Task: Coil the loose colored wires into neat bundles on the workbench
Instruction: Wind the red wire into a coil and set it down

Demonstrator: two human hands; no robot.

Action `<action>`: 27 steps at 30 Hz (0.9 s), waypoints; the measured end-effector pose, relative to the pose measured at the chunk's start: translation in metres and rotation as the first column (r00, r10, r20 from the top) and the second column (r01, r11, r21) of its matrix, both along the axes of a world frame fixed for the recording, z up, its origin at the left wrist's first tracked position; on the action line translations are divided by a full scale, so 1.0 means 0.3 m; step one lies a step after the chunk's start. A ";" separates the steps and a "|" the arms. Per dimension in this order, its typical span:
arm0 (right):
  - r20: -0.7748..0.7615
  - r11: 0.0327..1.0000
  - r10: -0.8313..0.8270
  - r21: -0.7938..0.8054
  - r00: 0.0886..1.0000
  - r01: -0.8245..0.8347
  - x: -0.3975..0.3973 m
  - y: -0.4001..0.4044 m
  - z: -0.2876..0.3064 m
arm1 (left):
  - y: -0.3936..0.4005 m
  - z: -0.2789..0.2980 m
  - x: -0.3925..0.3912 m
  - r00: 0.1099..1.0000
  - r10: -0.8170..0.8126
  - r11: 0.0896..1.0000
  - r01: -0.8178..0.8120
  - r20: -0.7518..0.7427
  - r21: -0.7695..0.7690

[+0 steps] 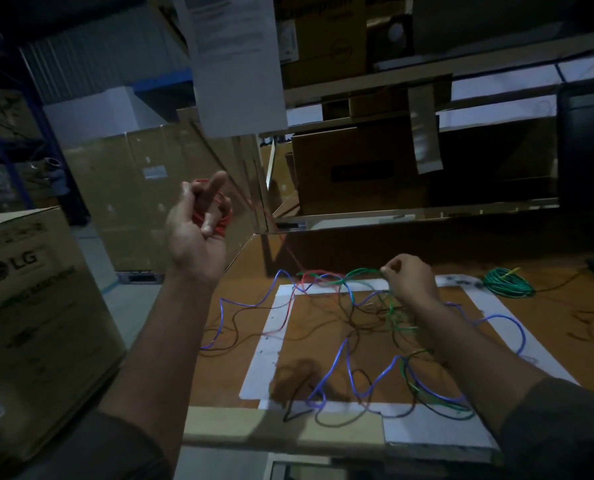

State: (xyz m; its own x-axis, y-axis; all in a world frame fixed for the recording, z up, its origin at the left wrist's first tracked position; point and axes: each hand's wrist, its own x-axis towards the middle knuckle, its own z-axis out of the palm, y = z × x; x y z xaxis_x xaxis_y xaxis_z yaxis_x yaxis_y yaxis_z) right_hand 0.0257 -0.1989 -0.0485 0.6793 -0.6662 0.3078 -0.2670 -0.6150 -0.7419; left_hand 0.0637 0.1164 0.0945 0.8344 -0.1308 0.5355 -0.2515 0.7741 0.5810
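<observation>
Red wire (290, 252) slanting from left hand (198, 233)'s gripped coil down to right hand (411, 280)'s pinch.

- I've only got the one view, the head camera, worn up top and looking forward and down over both forearms.
- My left hand (198, 226) sits raised, left of centre; my right hand (411, 282) is lower, right of centre, over the workbench (323, 344).
- It's close: the sleeves fill the bottom corners, and the bench's near edge runs just below the hands.
- Wide angle, so the shelving (427, 216) beyond the hands bows and leans.
- Beyond the left hand I see boxes; past the right, the bench's far end.
- No second view to compare against.
</observation>
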 end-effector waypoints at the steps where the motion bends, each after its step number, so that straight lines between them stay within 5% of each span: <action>1: 0.011 0.999 0.033 -0.032 0.999 -0.033 -0.007 0.018 0.009 | -0.018 -0.013 -0.002 1.000 0.001 0.999 -0.001 0.010 0.043; 7: 0.233 0.927 0.366 -0.172 0.901 -0.332 -0.046 0.170 0.186 | -0.101 -0.065 -0.038 0.999 -0.011 0.977 0.000 0.050 0.215; 11: -0.041 0.747 0.659 -0.074 0.751 -0.660 -0.078 0.283 0.228 | -0.122 -0.059 -0.082 0.998 0.001 0.975 -0.014 0.059 0.222; 15: -0.136 0.735 0.676 0.049 0.724 -0.677 -0.097 0.311 0.163 | -0.107 -0.043 -0.090 0.998 -0.025 0.983 0.015 0.052 0.183; 22: -0.359 0.461 0.849 0.144 0.388 -0.876 -0.168 0.265 0.101 | -0.058 -0.030 -0.017 0.999 0.015 0.998 -0.013 -0.036 0.069; 24: -0.333 0.478 0.845 0.114 0.419 -0.871 -0.172 0.252 0.102 | -0.045 -0.033 -0.001 0.998 0.027 0.999 -0.025 -0.051 0.044; 27: -0.075 0.619 0.785 0.120 0.614 -0.776 -0.143 0.251 0.105 | -0.045 -0.041 0.005 0.997 0.053 0.998 -0.050 -0.059 0.043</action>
State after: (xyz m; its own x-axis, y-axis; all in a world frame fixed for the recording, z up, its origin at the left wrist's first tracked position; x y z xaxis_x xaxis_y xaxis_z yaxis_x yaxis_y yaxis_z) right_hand -0.0171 -0.1235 -0.0171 0.9779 0.1167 0.1734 0.2089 -0.5789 -0.7882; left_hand 0.0650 0.1029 0.0823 0.8709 -0.1076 0.4796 -0.2545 0.7360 0.6273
